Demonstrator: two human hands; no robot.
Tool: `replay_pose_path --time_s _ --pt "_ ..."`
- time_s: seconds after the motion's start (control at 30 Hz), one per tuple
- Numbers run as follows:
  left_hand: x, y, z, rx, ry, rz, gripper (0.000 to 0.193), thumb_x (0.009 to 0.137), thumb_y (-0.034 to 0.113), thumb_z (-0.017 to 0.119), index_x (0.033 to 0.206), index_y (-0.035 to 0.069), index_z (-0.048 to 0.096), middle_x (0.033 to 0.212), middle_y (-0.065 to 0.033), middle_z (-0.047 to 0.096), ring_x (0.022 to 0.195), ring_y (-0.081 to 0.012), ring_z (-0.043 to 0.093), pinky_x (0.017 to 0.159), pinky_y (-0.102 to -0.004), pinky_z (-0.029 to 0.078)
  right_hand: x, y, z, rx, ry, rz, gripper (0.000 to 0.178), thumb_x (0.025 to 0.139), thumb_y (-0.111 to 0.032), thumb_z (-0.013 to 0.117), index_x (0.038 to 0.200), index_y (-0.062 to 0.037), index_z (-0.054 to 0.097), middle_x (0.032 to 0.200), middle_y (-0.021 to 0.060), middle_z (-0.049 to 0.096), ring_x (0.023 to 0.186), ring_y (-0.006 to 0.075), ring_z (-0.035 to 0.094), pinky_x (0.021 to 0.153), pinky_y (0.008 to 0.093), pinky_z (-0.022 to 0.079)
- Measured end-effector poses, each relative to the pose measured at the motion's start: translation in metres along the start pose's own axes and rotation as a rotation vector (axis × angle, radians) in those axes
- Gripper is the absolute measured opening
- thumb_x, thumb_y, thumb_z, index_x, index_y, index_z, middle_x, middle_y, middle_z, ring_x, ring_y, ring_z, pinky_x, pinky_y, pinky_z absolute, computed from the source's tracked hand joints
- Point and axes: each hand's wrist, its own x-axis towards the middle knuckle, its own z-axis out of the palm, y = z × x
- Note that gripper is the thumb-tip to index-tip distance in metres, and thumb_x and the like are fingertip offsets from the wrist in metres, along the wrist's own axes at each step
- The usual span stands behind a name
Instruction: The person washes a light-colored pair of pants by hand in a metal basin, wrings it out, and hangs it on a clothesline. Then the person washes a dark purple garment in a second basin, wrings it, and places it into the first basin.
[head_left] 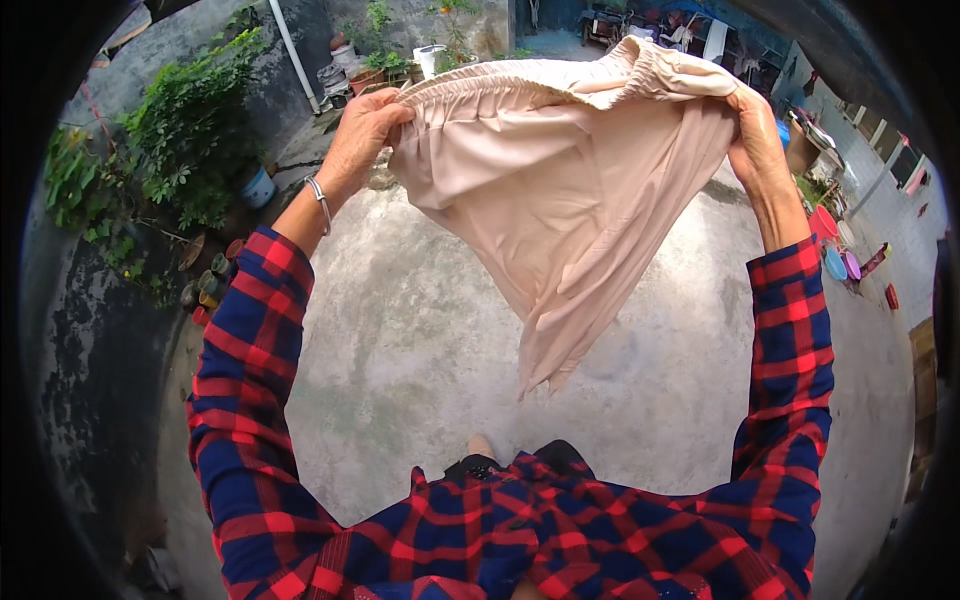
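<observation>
A pale pink-beige garment with a gathered elastic waistband (560,180) hangs between my raised hands, like a pair of trousers or a skirt; its folds hide which. My left hand (367,130) pinches one end of the waistband, thumb on top. At the other end, my right hand (757,140) grips the bunched cloth, its fingers mostly hidden behind the fabric. The band stretches across between them, sagging a little in the middle and folded over near the right hand. Below, the cloth narrows to a loose point above the ground. A silver bangle (320,205) circles my left wrist.
Grey concrete ground (400,350) lies beneath. Leafy plants (195,130), a light blue bucket (258,187) and small pots line the dark left wall. At right are colourful basins (836,263) beside a pale wall. A white pipe (293,55) and cluttered items stand at the back.
</observation>
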Motion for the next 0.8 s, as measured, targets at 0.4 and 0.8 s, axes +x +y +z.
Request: replay_pose_path --time_s 0.4,0.8 --pt "0.227 -0.020 -0.051 0.592 0.004 0.151 0.018 0.098 0.030 0.057 0.094 0.013 0.064 0.075 0.0123 0.048 0.067 -0.0002 0.040 0.062 -0.0190 0.034 0.184 0.151 -0.048 -0.119 0.030 0.104 0.025 0.078 -0.005 0.063 0.102 -0.0011 0.069 0.093 0.0049 0.069 0.085 0.0130 0.063 0.080 0.0262 0.049" --pt "0.422 -0.102 -0.108 0.385 0.069 -0.043 0.027 0.100 0.030 0.056 0.118 0.011 0.063 0.103 0.0088 0.062 0.089 -0.0016 0.054 0.079 -0.0214 0.043 0.392 0.239 -0.034 -0.152 -0.174 0.156 0.024 0.079 -0.006 0.065 0.101 -0.0005 0.072 0.093 0.0059 0.071 0.083 0.0134 0.064 0.082 0.0275 0.051"
